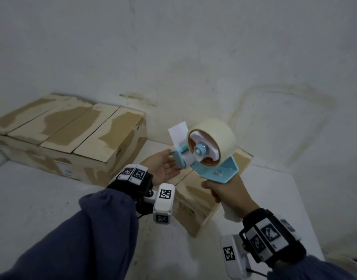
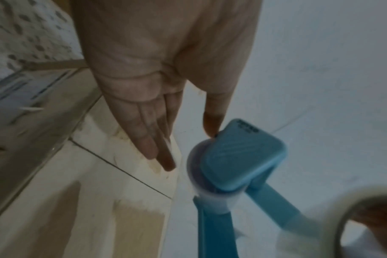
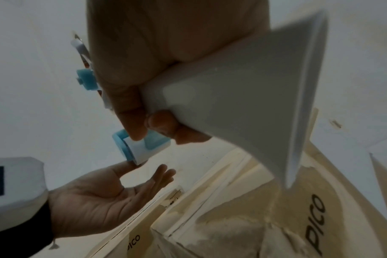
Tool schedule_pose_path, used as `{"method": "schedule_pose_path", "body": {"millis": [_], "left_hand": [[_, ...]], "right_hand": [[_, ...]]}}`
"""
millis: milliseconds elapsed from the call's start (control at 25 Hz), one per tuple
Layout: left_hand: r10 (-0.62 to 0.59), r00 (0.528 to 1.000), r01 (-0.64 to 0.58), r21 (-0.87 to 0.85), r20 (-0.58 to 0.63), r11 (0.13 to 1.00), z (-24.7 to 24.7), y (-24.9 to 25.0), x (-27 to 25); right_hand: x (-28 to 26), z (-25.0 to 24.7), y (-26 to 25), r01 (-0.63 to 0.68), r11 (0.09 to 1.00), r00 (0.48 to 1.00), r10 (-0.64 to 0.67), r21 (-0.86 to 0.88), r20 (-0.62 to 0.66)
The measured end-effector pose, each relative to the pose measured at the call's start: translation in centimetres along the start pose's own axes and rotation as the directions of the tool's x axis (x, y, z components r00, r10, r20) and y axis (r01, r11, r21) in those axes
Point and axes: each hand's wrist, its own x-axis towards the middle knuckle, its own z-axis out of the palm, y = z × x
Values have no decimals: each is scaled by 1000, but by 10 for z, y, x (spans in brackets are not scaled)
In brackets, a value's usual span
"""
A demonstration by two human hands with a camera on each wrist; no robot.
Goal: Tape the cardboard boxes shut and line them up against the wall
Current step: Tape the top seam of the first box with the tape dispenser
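Above a white tabletop (image 1: 42, 199), right hand (image 1: 226, 190) wrapped tight round the pale handle of a light-blue plastic tape dispenser (image 1: 204, 158), lifted clear of the surface and tilted, cream roll of tape (image 1: 214, 134) uppermost. Loose end of tape (image 1: 178, 134) standing up from the front roller (pale, flat, not stuck to anything visible). Left hand (image 1: 163, 167) open just beside the dispenser's nose, palm up, fingers straight and together; thumb tip touching the blue guard at the front in the left wrist view (image 2: 212, 125), fingers (image 2: 157, 148) apart from it. Directly beneath both hands, a small tan cardboard box with worn, peeling pale patches (image 1: 195, 207), flaps down, centre seam showing bare. Further left and back, a larger, longer cardboard box of the same worn tan (image 1: 68, 138), set close to the stained white wall (image 1: 193, 47), well apart from the small one. Black "pico" lettering visible on box sides in the right wrist view. Dark blue sleeves (image 1: 72, 239) and black wrist straps with white marker blocks on both arms.
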Motion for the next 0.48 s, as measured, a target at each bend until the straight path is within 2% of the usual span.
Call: {"method": "schedule_pose_path", "body": {"millis": [80,240,480], "left_hand": [[23,997,-24,-18,-75,1000,-3,-6,6],[99,970,-87,62,-223,994,-8,-5,16],[350,903,-282,271,-250,921,-15,10,17]], "right_hand": [[-1,2,0,9,1000,1000,-9,-9,21],[-2,7,2,23,1000,999,-22,-12,48],[0,20,7,-17,999,996,13,46,89]]}}
